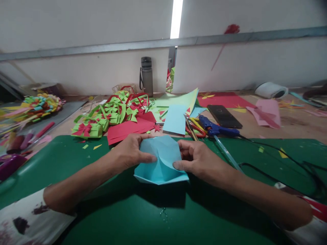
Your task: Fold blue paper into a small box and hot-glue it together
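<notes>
A light blue piece of folded paper [163,160] is held up between both hands over the green mat [122,211]. My left hand [131,151] grips its left side, thumb on the near face and fingers behind. On the right side, my right hand [195,158] pinches the paper between thumb and curled fingers. Creases run through the sheet, and its lower edge is bent up toward me. A shadow falls on the mat beneath it. The fingers behind the paper are partly hidden.
Green paper bags with red bows [102,119] stand behind the mat, beside red sheets [131,127]. Right of them lie a light blue sheet [175,119], a blue glue gun [217,129] with a trailing cable, and a black phone [224,115]. A grey bottle [147,76] stands by the wall.
</notes>
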Demonstrator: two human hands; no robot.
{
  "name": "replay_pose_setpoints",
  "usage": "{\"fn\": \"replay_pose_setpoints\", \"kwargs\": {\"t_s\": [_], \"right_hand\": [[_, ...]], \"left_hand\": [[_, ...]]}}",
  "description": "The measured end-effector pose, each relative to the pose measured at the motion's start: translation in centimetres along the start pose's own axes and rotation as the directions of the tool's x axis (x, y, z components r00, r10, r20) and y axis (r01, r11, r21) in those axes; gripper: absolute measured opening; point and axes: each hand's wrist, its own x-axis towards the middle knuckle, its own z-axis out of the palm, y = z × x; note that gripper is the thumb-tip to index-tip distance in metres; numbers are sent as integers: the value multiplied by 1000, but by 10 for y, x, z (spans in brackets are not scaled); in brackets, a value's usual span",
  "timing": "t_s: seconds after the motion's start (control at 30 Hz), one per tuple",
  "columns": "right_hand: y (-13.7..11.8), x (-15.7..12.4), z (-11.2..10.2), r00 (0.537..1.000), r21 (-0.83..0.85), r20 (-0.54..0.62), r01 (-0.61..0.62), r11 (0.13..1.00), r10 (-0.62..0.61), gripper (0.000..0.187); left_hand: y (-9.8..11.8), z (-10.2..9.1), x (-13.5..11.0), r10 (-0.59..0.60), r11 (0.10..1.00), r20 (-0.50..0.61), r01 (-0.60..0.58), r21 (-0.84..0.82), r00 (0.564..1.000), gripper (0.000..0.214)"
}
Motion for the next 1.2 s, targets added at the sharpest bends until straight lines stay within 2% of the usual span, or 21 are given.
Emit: {"fn": "replay_pose_setpoints", "kwargs": {"t_s": [0.17, 0.23, 0.37, 0.47, 0.6, 0.8, 0.97, 1.2], "right_hand": [[0, 1, 0, 1000, 9, -22, -6, 1000, 6, 42], [0, 1, -1, 999, -27, -39, 3, 1000, -5, 47], [0, 1, 0, 998, -117, -67, 12, 993, -20, 49], [1, 2, 0, 997, -156, -71, 14, 988, -25, 50], [5, 5, -1, 993, -243, -92, 50, 969, -75, 48], [2, 8, 3, 978, -374, -120, 115, 920, -171, 38], [-2, 8, 5, 957, -439, -166, 143, 887, -236, 45], [0, 11, 7, 938, -480, -159, 201, 854, -309, 45]], "left_hand": [[-2, 2, 0, -68, 975, 99, 88, -204, 993, 56], [-3, 2, 1, -90, 970, 96, 109, -218, 991, 60], [-3, 5, 1, -107, 987, 13, 108, -117, 994, 64], [-3, 7, 0, -87, 995, -24, 85, -51, 996, 54], [-1, 9, -1, -68, 998, -15, 68, -9, 998, 42], [0, 11, -3, -34, 999, -28, 34, -3, 999, 44], [3, 12, -6, -55, 999, -29, 55, -3, 998, 47], [2, 12, -7, -48, 997, -37, 51, 60, 998, 35]]}}
